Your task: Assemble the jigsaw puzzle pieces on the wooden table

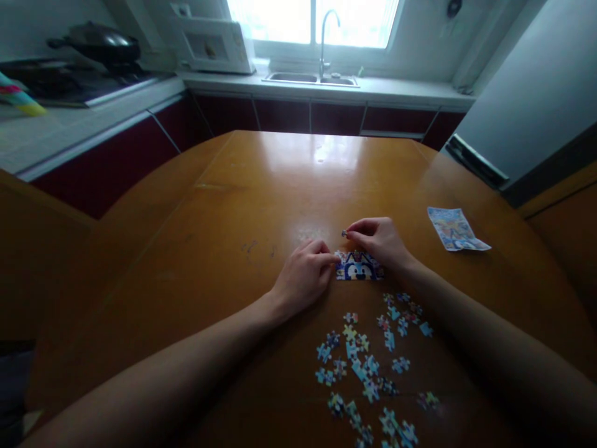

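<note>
A partly joined jigsaw puzzle (pixel 359 269) with a blue cartoon face lies flat on the wooden table. My left hand (pixel 305 270) rests at its left edge, index finger stretched out and touching it, the other fingers curled and partly hidden. Just above the puzzle's top edge, my right hand (pixel 375 239) pinches a small puzzle piece (pixel 344 233) between thumb and fingertips. Several loose puzzle pieces (pixel 370 367) are scattered on the near side of the puzzle, between my forearms; some sit close together or overlap.
A creased printed sheet (pixel 454 229) lies to the right on the brown table (pixel 224 211). Beyond the table are a counter with a sink (pixel 293 78), a microwave (pixel 214 46) and a stove with a dark wok (pixel 100 43). A fridge (pixel 522 93) stands at the right.
</note>
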Demonstrator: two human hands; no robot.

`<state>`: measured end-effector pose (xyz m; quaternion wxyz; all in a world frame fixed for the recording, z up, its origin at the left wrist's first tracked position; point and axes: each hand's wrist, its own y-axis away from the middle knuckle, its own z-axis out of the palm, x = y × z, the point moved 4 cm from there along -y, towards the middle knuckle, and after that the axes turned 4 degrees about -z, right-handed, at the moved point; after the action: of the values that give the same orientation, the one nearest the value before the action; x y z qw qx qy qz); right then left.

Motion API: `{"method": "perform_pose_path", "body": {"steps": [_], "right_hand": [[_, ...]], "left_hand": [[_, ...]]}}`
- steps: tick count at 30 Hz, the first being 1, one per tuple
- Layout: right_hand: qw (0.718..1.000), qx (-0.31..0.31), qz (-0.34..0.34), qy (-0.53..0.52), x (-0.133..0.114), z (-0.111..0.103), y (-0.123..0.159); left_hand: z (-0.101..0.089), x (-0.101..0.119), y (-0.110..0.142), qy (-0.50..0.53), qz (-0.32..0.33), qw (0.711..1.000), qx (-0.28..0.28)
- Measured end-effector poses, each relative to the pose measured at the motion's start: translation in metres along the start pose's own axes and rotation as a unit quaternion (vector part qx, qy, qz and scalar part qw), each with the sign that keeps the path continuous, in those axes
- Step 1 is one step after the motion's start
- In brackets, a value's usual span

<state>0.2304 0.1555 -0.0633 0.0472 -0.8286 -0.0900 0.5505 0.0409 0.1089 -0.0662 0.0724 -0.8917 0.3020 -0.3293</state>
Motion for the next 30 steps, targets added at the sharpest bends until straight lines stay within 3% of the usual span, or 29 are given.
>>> {"method": "perform_pose_path", "body": {"steps": [13, 22, 30], "right_hand": [[0.987, -0.120, -0.096, 0.056, -0.003, 0.016, 0.006], [0.968, -0.134, -0.151, 0.151, -0.005, 0.017, 0.005], [0.969, -0.106, -0.155, 0.160, -0.004, 0.016, 0.004]], "left_hand": [[-0.001, 0.000, -0.001, -0.004, -0.010, 1.000, -0.008], [0.001, -0.001, 0.000, -0.003, -0.010, 1.000, -0.002], [0.001, 0.001, -0.001, -0.003, -0.016, 1.000, -0.011]]}}
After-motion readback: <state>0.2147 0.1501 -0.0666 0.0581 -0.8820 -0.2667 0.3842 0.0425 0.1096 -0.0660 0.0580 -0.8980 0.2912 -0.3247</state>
